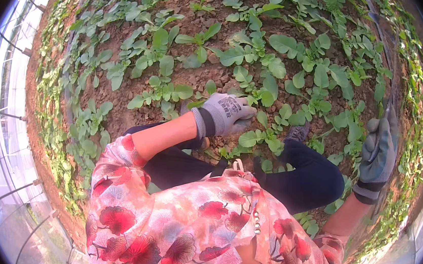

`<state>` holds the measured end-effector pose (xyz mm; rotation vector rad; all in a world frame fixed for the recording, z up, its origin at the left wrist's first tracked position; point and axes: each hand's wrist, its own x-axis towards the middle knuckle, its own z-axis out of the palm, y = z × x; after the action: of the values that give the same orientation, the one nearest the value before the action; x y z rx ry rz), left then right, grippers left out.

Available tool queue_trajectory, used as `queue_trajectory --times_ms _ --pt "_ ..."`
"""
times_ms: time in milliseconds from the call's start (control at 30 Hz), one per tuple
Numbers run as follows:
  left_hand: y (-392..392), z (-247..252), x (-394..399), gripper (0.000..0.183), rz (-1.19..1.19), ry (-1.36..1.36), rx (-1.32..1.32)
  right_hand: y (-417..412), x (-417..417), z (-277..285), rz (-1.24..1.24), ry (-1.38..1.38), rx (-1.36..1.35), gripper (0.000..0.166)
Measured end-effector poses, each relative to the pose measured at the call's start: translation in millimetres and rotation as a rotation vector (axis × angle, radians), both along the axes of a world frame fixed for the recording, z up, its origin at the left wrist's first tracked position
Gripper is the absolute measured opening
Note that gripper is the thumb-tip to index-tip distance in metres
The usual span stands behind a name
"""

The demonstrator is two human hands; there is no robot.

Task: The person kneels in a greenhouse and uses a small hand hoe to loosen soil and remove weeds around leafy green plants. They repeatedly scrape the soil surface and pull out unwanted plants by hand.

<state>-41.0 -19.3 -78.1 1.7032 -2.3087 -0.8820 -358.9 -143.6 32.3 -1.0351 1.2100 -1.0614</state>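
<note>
My left hand [228, 114], in a grey work glove with a dark cuff band, is down among the leafy seedlings [242, 54] just in front of my body. Its fingers bend towards the soil beside a small green plant [262, 95]; whether they grip a stem is hidden. Off to the right, my right hand [380, 148], gloved in grey with a coated palm, is turned partly up with its fingers curled. Something thin and dark seems to lie along its palm, too unclear to name.
Rows of lobed-leaf plants [127, 13] grow in clumpy brown soil [119, 100]. My bent legs in dark trousers [306, 175] and a shoe [297, 132] are between plants. A dark strip [391, 50] runs along the right; plastic greenhouse sheeting [7, 150] curves at the left.
</note>
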Motion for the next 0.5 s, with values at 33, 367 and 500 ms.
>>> queue_trajectory --times_ms 33,367,500 --pt "6.7 8.3 4.4 0.034 0.052 0.088 -0.020 2.8 10.0 2.4 0.061 -0.073 0.048 0.050" --pt "20.9 15.6 44.4 0.038 0.225 -0.109 -0.120 7.4 104.1 -50.6 0.344 -0.252 0.527 0.045" --pt "16.1 14.8 38.8 0.044 0.210 0.134 -0.038 10.0 101.9 -80.9 0.300 -0.309 0.681 0.044"
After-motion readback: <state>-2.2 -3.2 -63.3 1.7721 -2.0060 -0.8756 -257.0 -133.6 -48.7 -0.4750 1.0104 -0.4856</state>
